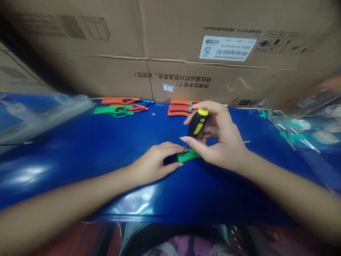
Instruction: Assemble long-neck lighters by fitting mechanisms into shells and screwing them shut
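My right hand point(221, 137) grips a black and yellow screwdriver point(198, 122), held tilted with its thin shaft pointing down. The tip meets the left end of a green plastic handle point(190, 155) lying on the blue table point(87, 142). Thumb and fingers of my left hand point(156, 161) pinch that same end from both sides. My right hand covers the far part of the green handle. A small pale metal end point(246, 142) shows just past my right wrist.
Orange and green plastic handle parts point(117, 106) lie at the back left. Several orange-red handles point(179, 108) are stacked behind my right hand. A large cardboard box point(170, 42) walls off the back. Clear bags hold white parts point(327, 131) at right; another plastic bag point(53, 113) lies left.
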Motion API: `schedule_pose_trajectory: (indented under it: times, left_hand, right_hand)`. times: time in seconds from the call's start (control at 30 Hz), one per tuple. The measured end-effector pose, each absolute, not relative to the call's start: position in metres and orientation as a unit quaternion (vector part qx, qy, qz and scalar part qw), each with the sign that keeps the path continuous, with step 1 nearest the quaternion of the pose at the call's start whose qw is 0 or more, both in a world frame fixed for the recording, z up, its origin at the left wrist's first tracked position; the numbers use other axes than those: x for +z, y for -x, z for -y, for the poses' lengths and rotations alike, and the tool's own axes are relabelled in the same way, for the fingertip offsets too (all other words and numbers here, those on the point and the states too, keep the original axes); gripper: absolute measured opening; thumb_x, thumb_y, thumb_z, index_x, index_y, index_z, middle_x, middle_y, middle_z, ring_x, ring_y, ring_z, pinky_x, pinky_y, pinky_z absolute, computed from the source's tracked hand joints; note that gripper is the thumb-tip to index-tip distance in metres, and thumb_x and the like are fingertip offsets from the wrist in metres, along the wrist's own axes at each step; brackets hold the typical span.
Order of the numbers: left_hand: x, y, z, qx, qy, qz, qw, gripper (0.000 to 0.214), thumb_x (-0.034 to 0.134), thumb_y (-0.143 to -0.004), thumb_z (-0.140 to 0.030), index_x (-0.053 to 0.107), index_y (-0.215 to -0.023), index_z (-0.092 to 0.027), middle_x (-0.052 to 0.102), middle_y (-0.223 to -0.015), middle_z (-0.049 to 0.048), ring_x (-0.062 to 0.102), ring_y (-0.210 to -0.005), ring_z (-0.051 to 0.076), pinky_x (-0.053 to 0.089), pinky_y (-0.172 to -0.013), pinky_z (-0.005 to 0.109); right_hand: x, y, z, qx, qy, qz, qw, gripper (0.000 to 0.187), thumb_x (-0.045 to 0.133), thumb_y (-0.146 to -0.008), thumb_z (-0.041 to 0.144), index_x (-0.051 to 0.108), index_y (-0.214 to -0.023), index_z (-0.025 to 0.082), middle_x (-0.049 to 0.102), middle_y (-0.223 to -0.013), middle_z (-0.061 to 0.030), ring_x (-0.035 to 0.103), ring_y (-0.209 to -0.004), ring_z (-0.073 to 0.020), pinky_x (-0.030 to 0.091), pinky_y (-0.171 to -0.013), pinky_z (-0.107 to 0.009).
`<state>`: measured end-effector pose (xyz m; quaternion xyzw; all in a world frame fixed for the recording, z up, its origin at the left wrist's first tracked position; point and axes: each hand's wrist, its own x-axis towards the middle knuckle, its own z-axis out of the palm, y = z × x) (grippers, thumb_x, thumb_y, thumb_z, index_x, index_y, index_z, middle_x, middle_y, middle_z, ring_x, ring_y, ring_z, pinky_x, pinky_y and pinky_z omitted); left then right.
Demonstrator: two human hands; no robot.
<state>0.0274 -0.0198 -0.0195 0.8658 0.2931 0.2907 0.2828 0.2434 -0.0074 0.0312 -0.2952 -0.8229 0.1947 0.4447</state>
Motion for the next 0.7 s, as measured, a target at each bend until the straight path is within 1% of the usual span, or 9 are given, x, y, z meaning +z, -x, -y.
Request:
schedule_pose_trajectory:
  times: [0.07, 0.13, 0.23, 0.33, 0.37, 0.47, 0.53, 0.63, 0.7]
  left_hand:
    - [-0.020, -0.027, 0.020, 0.293, -0.866, -0.292, 0.281, 0.035, 0.068, -0.092, -0.023, 0.066, -0.127, -0.018, 0.072, -0.123, 0.0092, 0.065, -0.117, 0.023, 0.053, -0.104, 0.040]
    - [-0.020, -0.027, 0.019, 0.292, -0.866, -0.291, 0.283, 0.035, 0.068, -0.092, -0.022, 0.066, -0.127, -0.018, 0.072, -0.123, 0.0093, 0.065, -0.117, 0.023, 0.052, -0.105, 0.039]
    - [-0.020, -0.027, 0.019, 0.294, -0.866, -0.290, 0.283, 0.036, 0.068, -0.092, -0.022, 0.065, -0.128, -0.018, 0.071, -0.124, 0.0094, 0.065, -0.118, 0.023, 0.052, -0.105, 0.040]
    - [-0.020, -0.027, 0.019, 0.298, -0.865, -0.291, 0.281, 0.037, 0.068, -0.092, -0.023, 0.065, -0.128, -0.020, 0.072, -0.123, 0.0089, 0.065, -0.117, 0.023, 0.053, -0.103, 0.041]
    - [-0.020, -0.027, 0.019, 0.298, -0.865, -0.291, 0.281, 0.037, 0.068, -0.092, -0.023, 0.065, -0.129, -0.020, 0.072, -0.123, 0.0088, 0.065, -0.117, 0.023, 0.053, -0.103, 0.041]
    - [-0.020, -0.027, 0.020, 0.298, -0.866, -0.287, 0.280, 0.037, 0.068, -0.092, -0.022, 0.065, -0.129, -0.020, 0.071, -0.125, 0.0087, 0.065, -0.117, 0.023, 0.053, -0.103, 0.040]
    - [-0.020, -0.027, 0.020, 0.300, -0.865, -0.289, 0.281, 0.036, 0.068, -0.091, -0.021, 0.066, -0.127, -0.020, 0.072, -0.123, 0.0089, 0.066, -0.115, 0.023, 0.054, -0.102, 0.040]
    - [-0.020, -0.028, 0.020, 0.305, -0.860, -0.295, 0.282, 0.035, 0.069, -0.091, -0.021, 0.067, -0.126, -0.021, 0.073, -0.120, 0.0089, 0.067, -0.113, 0.024, 0.054, -0.101, 0.041]
    - [-0.020, -0.028, 0.020, 0.303, -0.860, -0.295, 0.285, 0.037, 0.069, -0.091, -0.021, 0.066, -0.127, -0.021, 0.072, -0.122, 0.0090, 0.067, -0.115, 0.024, 0.054, -0.102, 0.041]
  right_hand:
    - [0.032, -0.243, 0.008, 0.208, 0.311, 0.818, 0.437, 0.073, 0.072, -0.086, 0.019, 0.034, -0.147, 0.031, 0.062, -0.125, -0.0076, 0.062, -0.060, -0.0092, 0.053, -0.044, -0.022]
    - [0.034, -0.243, 0.009, 0.188, 0.307, 0.823, 0.440, 0.073, 0.071, -0.087, 0.021, 0.034, -0.149, 0.032, 0.061, -0.130, -0.0069, 0.062, -0.059, -0.0088, 0.053, -0.045, -0.023]
    - [0.039, -0.245, 0.011, 0.145, 0.288, 0.843, 0.431, 0.063, 0.067, -0.090, 0.024, 0.040, -0.147, 0.031, 0.060, -0.135, -0.0069, 0.066, -0.068, -0.0120, 0.058, -0.053, -0.026]
    - [0.046, -0.247, 0.011, 0.149, 0.288, 0.858, 0.399, 0.056, 0.055, -0.096, 0.023, 0.039, -0.149, 0.030, 0.061, -0.133, -0.0072, 0.069, -0.080, -0.0165, 0.062, -0.065, -0.031]
    - [0.048, -0.247, 0.011, 0.144, 0.287, 0.861, 0.395, 0.053, 0.055, -0.097, 0.023, 0.041, -0.148, 0.030, 0.062, -0.131, -0.0072, 0.069, -0.082, -0.0174, 0.063, -0.067, -0.032]
    - [0.050, -0.249, 0.009, 0.076, 0.269, 0.864, 0.418, 0.045, 0.066, -0.092, 0.028, 0.053, -0.135, 0.029, 0.067, -0.121, -0.0064, 0.069, -0.085, -0.0191, 0.062, -0.071, -0.033]
    - [0.051, -0.250, 0.008, 0.026, 0.239, 0.872, 0.426, 0.044, 0.069, -0.091, 0.033, 0.055, -0.132, 0.028, 0.069, -0.117, -0.0067, 0.070, -0.094, -0.0222, 0.062, -0.079, -0.036]
    - [0.054, -0.250, 0.009, 0.042, 0.224, 0.890, 0.395, 0.045, 0.053, -0.100, 0.032, 0.046, -0.144, 0.027, 0.065, -0.130, -0.0090, 0.067, -0.110, -0.0248, 0.060, -0.089, -0.040]
    - [0.056, -0.251, 0.008, 0.070, 0.249, 0.890, 0.376, 0.046, 0.046, -0.101, 0.027, 0.043, -0.147, 0.027, 0.064, -0.133, -0.0083, 0.068, -0.108, -0.0228, 0.061, -0.089, -0.039]
